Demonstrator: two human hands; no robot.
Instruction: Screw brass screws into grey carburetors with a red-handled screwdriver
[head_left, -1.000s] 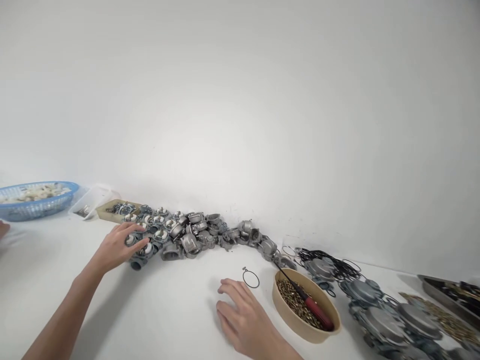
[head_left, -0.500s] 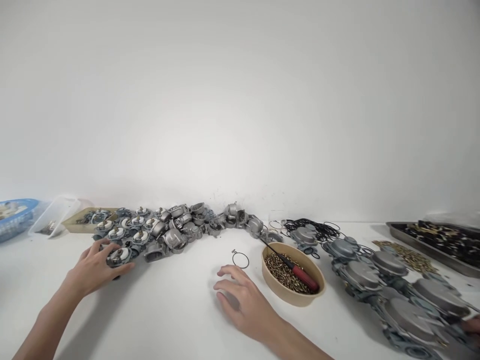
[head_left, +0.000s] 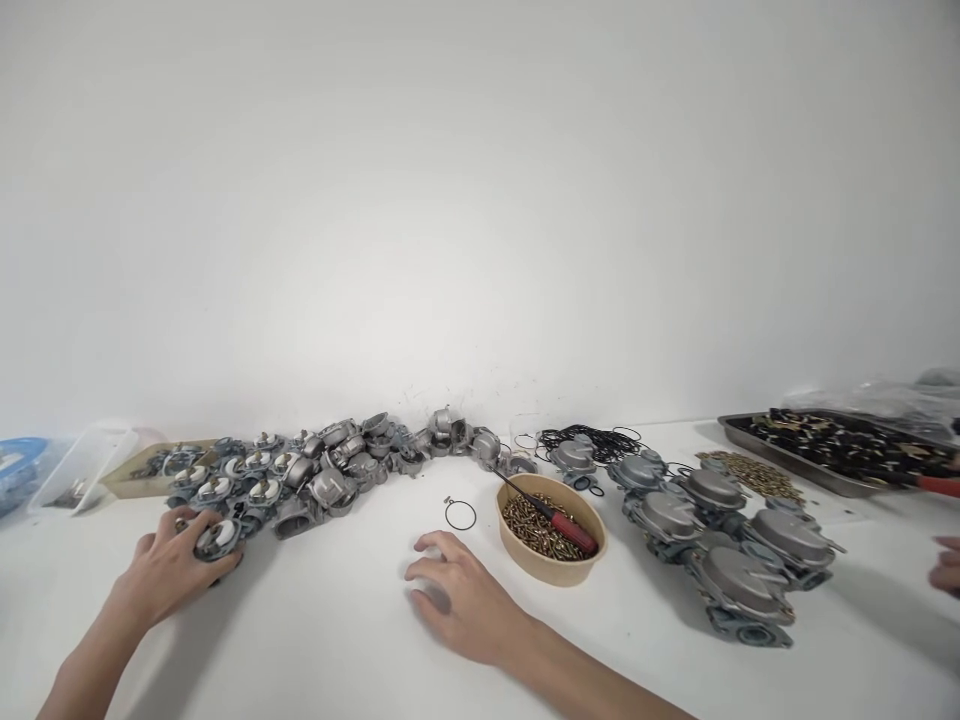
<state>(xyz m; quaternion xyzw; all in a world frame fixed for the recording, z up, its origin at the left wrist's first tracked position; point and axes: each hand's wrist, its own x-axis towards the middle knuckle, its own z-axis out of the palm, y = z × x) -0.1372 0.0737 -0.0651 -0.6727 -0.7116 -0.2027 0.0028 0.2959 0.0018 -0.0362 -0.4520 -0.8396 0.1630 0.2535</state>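
Note:
At the near left of the pile, my left hand point(head_left: 163, 565) has its thumb and fingers closed round a carburetor body point(head_left: 218, 538) with a white float on top. Similar carburetor bodies point(head_left: 215, 487) stand just behind it, beside a heap of grey float bowls point(head_left: 330, 488). My right hand point(head_left: 461, 600) hovers low over the white table, fingers apart and curled, with nothing in them. Just beyond it lies a thin black rubber ring point(head_left: 460, 515). To its right is a tan bowl of brass-coloured screws point(head_left: 551, 570), with a red-handled screwdriver point(head_left: 574, 532) lying across it.
Carburetors with bowls fitted point(head_left: 739, 580) stand at right. Behind them are black rubber rings point(head_left: 589, 443), loose screws point(head_left: 754, 475) and a dark metal tray point(head_left: 750, 437) of small parts. Another person's hand point(head_left: 946, 565) shows at the right edge. Plastic bins point(head_left: 86, 470) stand far left.
The view has turned slightly to the right. My left hand has closed more around the carburetor body. The other person's hand has come away from the carburetors on the right.

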